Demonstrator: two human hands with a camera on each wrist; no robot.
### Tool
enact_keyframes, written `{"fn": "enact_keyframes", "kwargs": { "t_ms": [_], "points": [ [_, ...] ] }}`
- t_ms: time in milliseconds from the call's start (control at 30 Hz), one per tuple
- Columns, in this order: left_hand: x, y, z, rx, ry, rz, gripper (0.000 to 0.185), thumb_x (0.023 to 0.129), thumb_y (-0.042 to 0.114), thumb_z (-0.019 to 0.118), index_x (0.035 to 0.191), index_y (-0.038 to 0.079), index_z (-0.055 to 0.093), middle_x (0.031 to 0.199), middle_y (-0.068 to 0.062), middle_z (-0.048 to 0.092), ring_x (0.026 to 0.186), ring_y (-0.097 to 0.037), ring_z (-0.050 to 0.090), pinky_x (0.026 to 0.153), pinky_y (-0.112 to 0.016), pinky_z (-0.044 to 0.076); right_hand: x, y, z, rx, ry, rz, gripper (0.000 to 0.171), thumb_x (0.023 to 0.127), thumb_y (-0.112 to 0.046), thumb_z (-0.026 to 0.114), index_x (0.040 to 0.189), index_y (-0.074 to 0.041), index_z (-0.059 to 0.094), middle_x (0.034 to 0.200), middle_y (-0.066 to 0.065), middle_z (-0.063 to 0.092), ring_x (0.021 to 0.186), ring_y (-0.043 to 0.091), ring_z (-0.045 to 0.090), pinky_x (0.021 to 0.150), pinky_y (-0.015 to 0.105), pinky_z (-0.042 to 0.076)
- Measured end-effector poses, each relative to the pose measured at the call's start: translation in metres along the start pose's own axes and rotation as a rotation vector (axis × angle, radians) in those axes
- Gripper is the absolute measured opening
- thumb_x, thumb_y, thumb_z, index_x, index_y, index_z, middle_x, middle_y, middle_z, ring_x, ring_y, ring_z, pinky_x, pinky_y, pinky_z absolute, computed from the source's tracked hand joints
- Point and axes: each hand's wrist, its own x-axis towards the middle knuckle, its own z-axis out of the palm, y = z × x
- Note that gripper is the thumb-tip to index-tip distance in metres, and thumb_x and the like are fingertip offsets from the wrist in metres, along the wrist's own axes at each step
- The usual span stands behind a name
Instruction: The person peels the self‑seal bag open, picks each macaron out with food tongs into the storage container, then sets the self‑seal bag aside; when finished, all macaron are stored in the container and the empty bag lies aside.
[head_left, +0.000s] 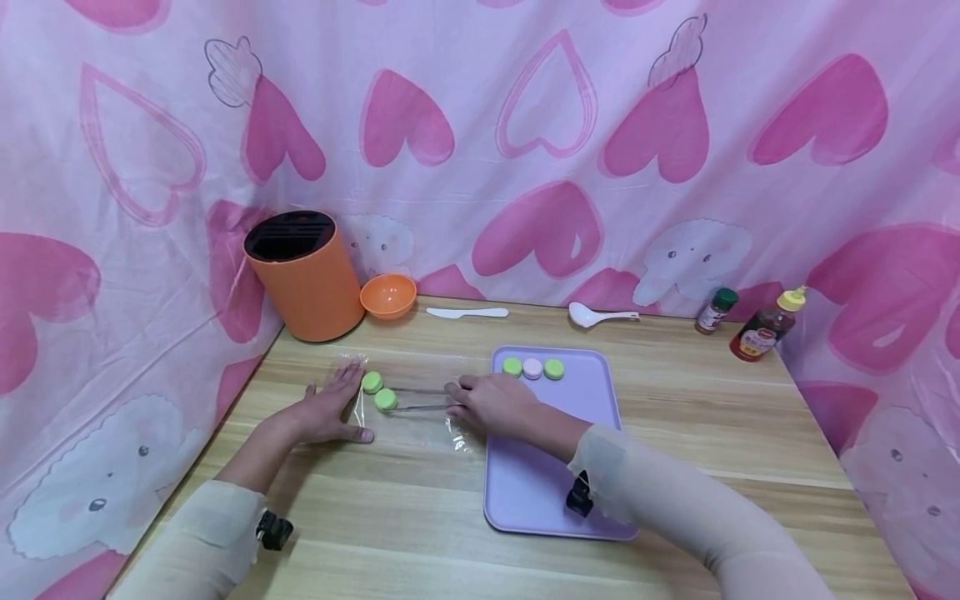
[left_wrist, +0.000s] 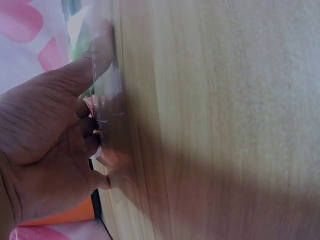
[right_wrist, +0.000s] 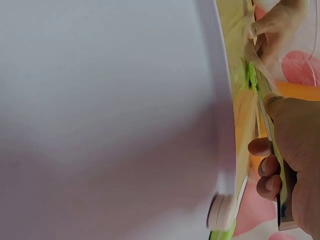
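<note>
My right hand (head_left: pixel 491 404) holds metal tongs (right_wrist: pixel 275 150), its fingers curled round them in the right wrist view. The thin tong arms stretch left over a clear plastic sheet or bag (head_left: pixel 423 433) on the table. By their tips lies a green macaron (head_left: pixel 386 400), with another green macaron (head_left: pixel 372 382) just behind it. Whether the tips grip either one, I cannot tell. My left hand (head_left: pixel 330 410) rests on the plastic's left edge, fingers and thumb spread. In the left wrist view, clear film crosses the thumb (left_wrist: pixel 100 50).
A purple tray (head_left: pixel 551 508) lies under my right forearm, with two green macarons and a pink macaron (head_left: pixel 532 368) along its far side. Behind stand an orange knife block (head_left: pixel 307 287), orange bowl (head_left: pixel 388 297), white knife (head_left: pixel 467 313), white spoon (head_left: pixel 592 316), spice jar (head_left: pixel 716 312) and sauce bottle (head_left: pixel 765 329).
</note>
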Motion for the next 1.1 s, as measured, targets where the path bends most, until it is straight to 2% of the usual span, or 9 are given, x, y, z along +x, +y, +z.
{"fn": "enact_keyframes", "kwargs": {
  "t_ms": [133,500,767,933,1100],
  "points": [
    [0.001,0.000,0.001,0.006,0.002,-0.003,0.137,0.089,0.052,0.090,0.175,-0.003,-0.001,0.184,-0.030,-0.008,0.170,-0.054,-0.009,0.121,-0.092,-0.006,-0.009,0.009,-0.004,0.034,-0.020,0.031,0.035,0.111,-0.047,0.065,0.129,-0.018,0.075,0.094,-0.003,0.069,0.061,0.015,0.063,0.051,0.033,0.053],
    [0.004,-0.001,0.000,0.032,-0.003,-0.022,0.139,0.088,0.056,0.089,0.176,0.001,-0.003,0.184,-0.028,-0.009,0.171,-0.052,-0.010,0.121,-0.092,-0.005,-0.047,0.033,-0.018,0.109,-0.003,0.107,0.033,0.107,-0.042,0.074,0.129,-0.019,0.079,0.092,-0.003,0.068,0.059,0.014,0.056,0.049,0.031,0.049],
    [0.003,0.001,-0.001,0.025,-0.010,-0.031,0.139,0.088,0.055,0.090,0.176,0.000,-0.002,0.184,-0.028,-0.011,0.171,-0.052,-0.011,0.122,-0.091,-0.006,-0.078,0.050,-0.029,0.057,0.014,0.160,0.037,0.105,-0.041,0.076,0.133,-0.018,0.081,0.103,-0.001,0.077,0.064,0.014,0.059,0.057,0.036,0.058],
    [0.002,0.001,-0.002,0.023,-0.005,-0.027,0.139,0.088,0.054,0.091,0.176,-0.001,-0.002,0.184,-0.028,-0.011,0.171,-0.052,-0.011,0.122,-0.091,-0.006,-0.094,0.060,-0.036,0.058,0.059,0.175,0.038,0.103,-0.039,0.080,0.133,-0.016,0.082,0.096,0.000,0.076,0.063,0.013,0.060,0.055,0.035,0.055],
    [0.002,0.000,0.002,0.000,-0.020,-0.041,0.141,0.087,0.054,0.091,0.176,-0.001,-0.003,0.184,-0.027,-0.012,0.170,-0.053,-0.012,0.122,-0.090,-0.008,-0.110,0.067,-0.040,0.041,0.039,0.196,0.040,0.102,-0.039,0.081,0.135,-0.015,0.081,0.089,-0.002,0.072,0.060,0.009,0.053,0.055,0.030,0.052]
  ]
}}
